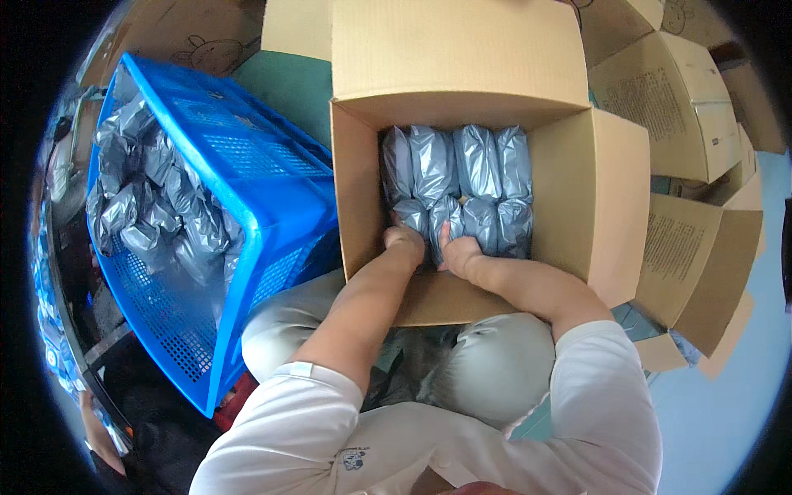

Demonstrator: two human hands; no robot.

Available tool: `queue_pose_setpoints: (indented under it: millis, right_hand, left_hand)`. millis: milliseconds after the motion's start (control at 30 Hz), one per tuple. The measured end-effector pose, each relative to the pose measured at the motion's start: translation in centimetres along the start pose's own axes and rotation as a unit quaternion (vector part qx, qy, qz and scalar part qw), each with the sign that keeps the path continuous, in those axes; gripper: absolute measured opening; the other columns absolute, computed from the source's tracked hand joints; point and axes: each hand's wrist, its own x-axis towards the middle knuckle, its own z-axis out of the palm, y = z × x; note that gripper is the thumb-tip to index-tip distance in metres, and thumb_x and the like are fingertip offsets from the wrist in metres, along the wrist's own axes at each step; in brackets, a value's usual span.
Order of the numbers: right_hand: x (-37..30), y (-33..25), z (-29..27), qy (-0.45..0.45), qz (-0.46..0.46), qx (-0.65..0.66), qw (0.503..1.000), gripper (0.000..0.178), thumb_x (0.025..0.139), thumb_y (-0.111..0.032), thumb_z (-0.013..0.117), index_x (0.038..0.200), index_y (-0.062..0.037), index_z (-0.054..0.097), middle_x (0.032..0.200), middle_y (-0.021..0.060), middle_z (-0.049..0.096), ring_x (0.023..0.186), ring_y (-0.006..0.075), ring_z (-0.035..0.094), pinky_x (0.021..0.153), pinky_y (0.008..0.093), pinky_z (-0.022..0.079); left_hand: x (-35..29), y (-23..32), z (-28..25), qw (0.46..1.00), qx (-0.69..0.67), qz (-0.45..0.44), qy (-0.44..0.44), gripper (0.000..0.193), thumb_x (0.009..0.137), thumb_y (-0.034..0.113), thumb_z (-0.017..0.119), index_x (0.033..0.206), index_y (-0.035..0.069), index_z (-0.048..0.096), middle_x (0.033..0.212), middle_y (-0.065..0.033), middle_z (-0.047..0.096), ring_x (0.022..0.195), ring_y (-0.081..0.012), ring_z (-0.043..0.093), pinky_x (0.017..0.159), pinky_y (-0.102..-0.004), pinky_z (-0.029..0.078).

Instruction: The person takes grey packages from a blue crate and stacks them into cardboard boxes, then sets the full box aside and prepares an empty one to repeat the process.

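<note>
An open cardboard box [462, 66] stands before me with its flaps folded out. Inside, several grey plastic-wrapped packages [478, 161] lie side by side in two rows. Both my arms reach down into the box. My left hand [404, 241] is at the near left corner, its fingers curled against the nearest left package [410, 216] and partly hidden. Beside it, my right hand [460, 250] presses on another near-row package [445, 216], thumb along its top and the other fingers out of sight. These two packages appear to be gripped or pushed between the hands.
At the left a blue plastic basket [239, 153] lies tilted, holding a heap of grey packages [177, 186]. More open cardboard boxes [676, 247] crowd the right side, and others stand at the back. A person's arm [101, 437] shows at the far left edge.
</note>
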Motion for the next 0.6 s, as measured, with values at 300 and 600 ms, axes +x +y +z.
queue_pose_setpoints:
  millis: [300,600]
  right_hand:
    - [-9.9,6.2,-8.6,0.143,-0.027,0.105,0.984,0.045,0.096,-0.041,0.055,0.119,-0.0035,0.064,0.114,0.0258,0.068,0.103,0.0411,0.066,0.089,0.0509,0.052]
    - [-26.5,5.9,-5.4,0.392,0.067,0.532,0.748,0.036,0.100,-0.022,0.061,0.128,0.0015,0.059,0.094,0.0062,0.065,0.080,0.0124,0.062,0.072,0.0279,0.051]
  left_hand:
    - [-22.2,-6.8,-16.6,0.868,-0.126,0.237,0.418,0.038,0.098,0.039,0.053,0.102,0.006,0.072,0.105,-0.0189,0.072,0.100,-0.0386,0.068,0.088,-0.0477,0.054]
    - [-28.1,-37.2,-2.2,0.490,-0.564,0.066,0.661,0.027,0.099,0.030,0.060,0.102,0.005,0.069,0.083,-0.0027,0.066,0.073,-0.0113,0.059,0.066,-0.0272,0.047]
